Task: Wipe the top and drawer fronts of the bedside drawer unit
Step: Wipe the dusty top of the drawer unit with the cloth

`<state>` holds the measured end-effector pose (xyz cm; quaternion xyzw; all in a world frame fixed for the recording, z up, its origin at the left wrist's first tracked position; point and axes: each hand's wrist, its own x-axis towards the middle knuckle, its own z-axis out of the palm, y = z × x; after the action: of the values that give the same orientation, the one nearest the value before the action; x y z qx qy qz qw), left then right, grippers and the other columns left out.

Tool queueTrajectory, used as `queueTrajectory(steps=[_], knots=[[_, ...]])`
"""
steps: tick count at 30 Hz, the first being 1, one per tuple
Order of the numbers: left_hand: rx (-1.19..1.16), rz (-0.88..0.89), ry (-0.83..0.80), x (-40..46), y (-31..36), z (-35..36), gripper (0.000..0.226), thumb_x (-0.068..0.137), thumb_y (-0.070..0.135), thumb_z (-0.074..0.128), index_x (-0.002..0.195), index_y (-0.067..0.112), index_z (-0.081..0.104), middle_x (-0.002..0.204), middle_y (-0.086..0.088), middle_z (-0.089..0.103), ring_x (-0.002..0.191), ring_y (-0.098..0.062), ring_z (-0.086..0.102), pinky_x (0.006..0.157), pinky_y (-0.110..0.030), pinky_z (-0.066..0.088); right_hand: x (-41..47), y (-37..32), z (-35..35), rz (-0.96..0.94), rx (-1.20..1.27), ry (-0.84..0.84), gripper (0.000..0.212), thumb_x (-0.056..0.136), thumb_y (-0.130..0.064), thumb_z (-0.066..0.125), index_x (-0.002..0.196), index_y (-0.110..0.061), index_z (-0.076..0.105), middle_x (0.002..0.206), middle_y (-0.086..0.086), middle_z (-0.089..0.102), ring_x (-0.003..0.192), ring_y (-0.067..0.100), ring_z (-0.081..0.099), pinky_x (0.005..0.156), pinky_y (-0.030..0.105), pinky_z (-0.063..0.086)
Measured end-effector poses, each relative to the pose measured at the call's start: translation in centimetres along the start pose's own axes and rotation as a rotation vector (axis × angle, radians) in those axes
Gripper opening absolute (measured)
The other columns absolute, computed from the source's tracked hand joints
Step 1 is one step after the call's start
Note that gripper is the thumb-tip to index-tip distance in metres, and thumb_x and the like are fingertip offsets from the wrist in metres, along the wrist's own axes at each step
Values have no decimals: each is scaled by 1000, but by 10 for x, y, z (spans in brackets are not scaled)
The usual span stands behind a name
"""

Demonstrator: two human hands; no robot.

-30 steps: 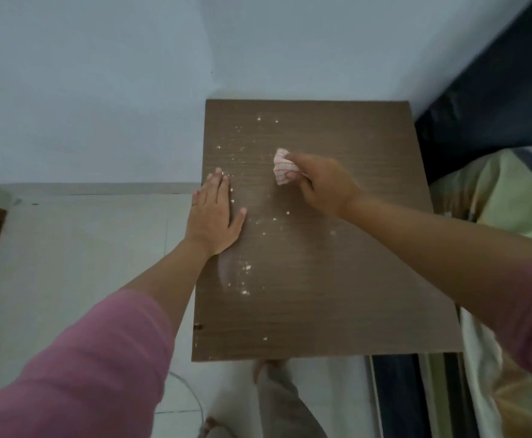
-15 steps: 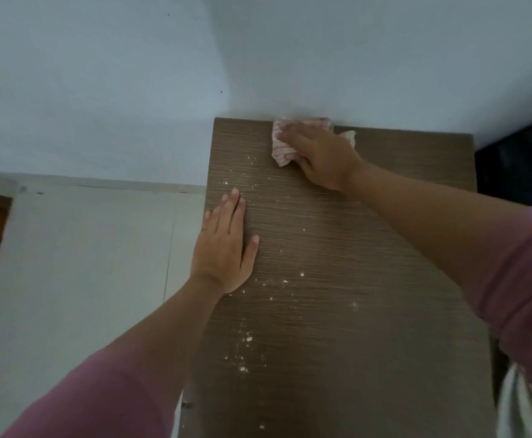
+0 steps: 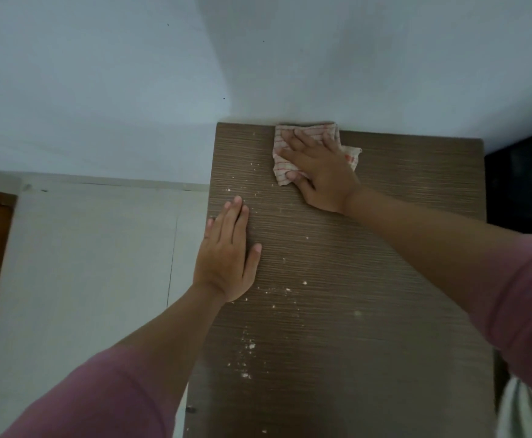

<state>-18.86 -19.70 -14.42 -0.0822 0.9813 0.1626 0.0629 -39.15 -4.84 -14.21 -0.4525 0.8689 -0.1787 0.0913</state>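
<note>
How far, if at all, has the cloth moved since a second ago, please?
Yes: the cloth under the right hand went from mid-top to the back edge of the unit, against the wall.

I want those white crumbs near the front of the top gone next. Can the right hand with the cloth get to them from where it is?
Probably yes. The right hand presses the cloth at the back edge; bare top lies between it and the crumbs. The left hand rests flat off to the side.
</note>
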Motion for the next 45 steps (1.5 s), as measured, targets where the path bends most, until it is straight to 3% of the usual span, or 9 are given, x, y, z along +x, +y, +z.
queueTrajectory(steps=[16, 21, 26, 33, 40, 45], knots=[[24, 31, 44, -1, -2, 4, 61, 93, 35, 36, 143, 3, 23, 154, -13, 18, 142, -26, 15, 116, -44, 14, -101, -72, 38, 84, 36, 47, 46, 96, -31, 43, 141, -23, 38, 153, 1, 27, 143, 15, 14, 115, 44, 2], [-7, 46, 12, -3, -2, 2, 64, 94, 36, 37, 145, 3, 17, 156, -11, 12, 143, -25, 9, 116, -42, 6, -137, -101, 49, 132, 43, 56, 46, 97, -31, 41, 142, -24, 35, 154, 1, 24, 143, 13, 9, 115, 45, 2], [-98, 129, 56, -69, -1, 2, 62, 92, 30, 44, 143, 2, 23, 154, -13, 19, 143, -24, 13, 114, -42, 9, -168, -129, 62, 142, 53, 78, 45, 97, -30, 43, 141, -23, 37, 154, 0, 25, 142, 12, 10, 115, 44, 1], [-136, 61, 18, -194, 8, 24, 61, 90, 31, 44, 142, 3, 27, 153, -11, 22, 143, -21, 14, 112, -40, 9, -207, -161, 73, 123, 61, 56, 46, 97, -29, 44, 142, -23, 36, 154, -1, 24, 142, 12, 8, 115, 42, 1], [-39, 68, 56, -205, 10, 35, 56, 90, 25, 38, 140, 1, 31, 152, -15, 26, 140, -28, 22, 112, -45, 15, -248, -191, 87, 75, 30, 100, 44, 93, -27, 46, 136, -19, 46, 149, 5, 36, 140, 22, 27, 113, 48, 12], [-26, 87, 95, -205, 8, 38, 56, 90, 25, 38, 140, 1, 31, 152, -14, 25, 141, -27, 21, 113, -42, 11, -258, -200, 91, 82, 10, 86, 44, 94, -27, 47, 137, -19, 45, 150, 4, 34, 141, 22, 25, 113, 48, 11]])
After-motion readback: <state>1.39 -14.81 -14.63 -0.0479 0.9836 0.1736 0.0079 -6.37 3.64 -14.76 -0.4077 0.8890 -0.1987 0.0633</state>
